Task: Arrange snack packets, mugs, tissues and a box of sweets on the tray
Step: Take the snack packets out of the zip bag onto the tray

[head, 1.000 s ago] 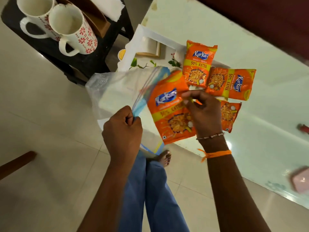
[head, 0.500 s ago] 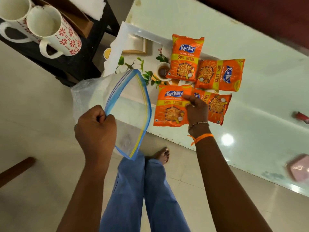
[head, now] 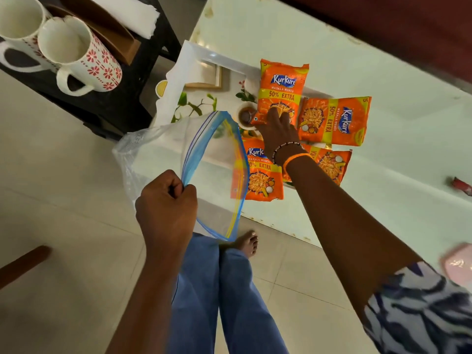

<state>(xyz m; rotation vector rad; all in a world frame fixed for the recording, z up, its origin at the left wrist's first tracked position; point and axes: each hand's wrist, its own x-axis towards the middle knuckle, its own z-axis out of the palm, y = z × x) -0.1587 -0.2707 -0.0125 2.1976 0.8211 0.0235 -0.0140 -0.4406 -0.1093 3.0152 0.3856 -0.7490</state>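
Note:
A white flower-printed tray lies on the glass table. Several orange snack packets lie on it: a far one, one to the right, and two nearer ones. My right hand reaches over the near packets and pinches the far packet's lower edge. My left hand is closed on the rim of a clear zip bag, held open in the air near the tray's left side. Two white mugs with red flowers stand on a black side table, beside white tissues.
A brown box lies under the tissues on the black side table. On the glass table, a red object and a pink object sit at the right edge. My legs and a bare foot stand on the tiled floor below.
My right hand laid the packet from the bag down on the tray's near left, then moved up to the far packet. The zip bag now hangs open with no packet in it.

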